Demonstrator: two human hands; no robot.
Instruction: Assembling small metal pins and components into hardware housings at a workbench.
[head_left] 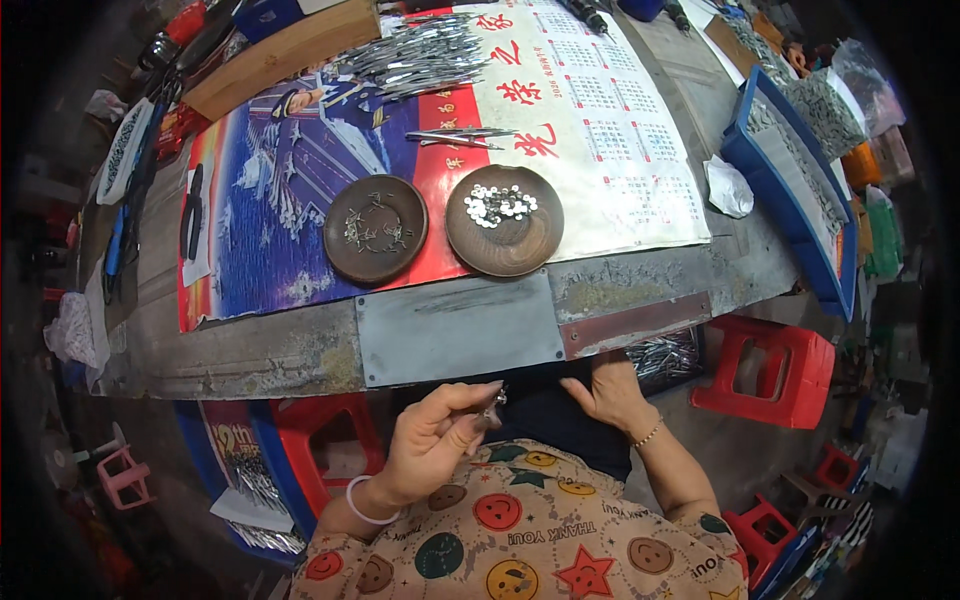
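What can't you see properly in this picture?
- Head view: the small metal part pinched in the left hand is too tiny to tell its shape.
- The right hand has its fingertips tucked under the table edge.
- The bits in the left wooden dish are too small to identify.
- The picture's rim is dark and blurred.

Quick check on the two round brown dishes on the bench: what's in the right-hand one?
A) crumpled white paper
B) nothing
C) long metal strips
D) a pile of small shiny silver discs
D: the right brown dish carries a heap of small shiny silver discs near its far side, while the left brown dish holds only a scatter of tiny darker metal bits.
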